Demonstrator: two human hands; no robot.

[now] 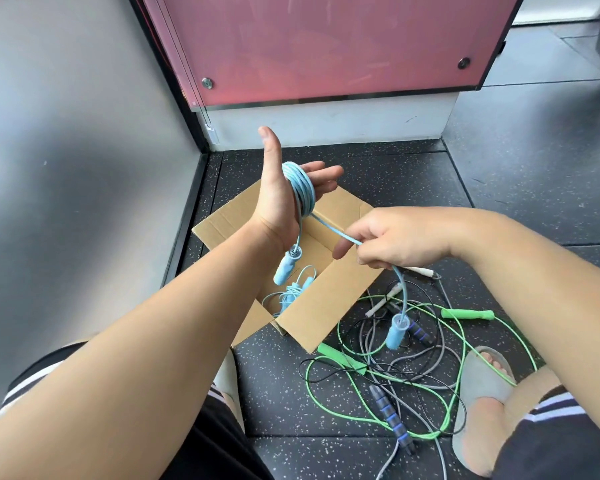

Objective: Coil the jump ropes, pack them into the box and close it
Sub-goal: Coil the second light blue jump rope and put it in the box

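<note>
The left hand [281, 199] is held up with thumb and fingers straight and grips nothing. The blue rope [298, 188] is wound in several turns round its palm, and one handle [286, 268] hangs from the coil below the wrist. The right hand [392, 242] pinches the free part of the same rope between thumb and fingers. From the coil this free part runs straight toward 4 o'clock to the right hand, then drops to the other handle [397, 332]. Only a short tail is left, so I judge the next turn must carry the right hand toward 10 o'clock and round the left palm. The box [329, 299] stands open at 6 o'clock from the coil, with a second blue rope [288, 294] inside. The green rope [465, 313] and dark ropes [390, 415] lie tangled on the floor at 5 o'clock from the box, not yet coiled.
</note>
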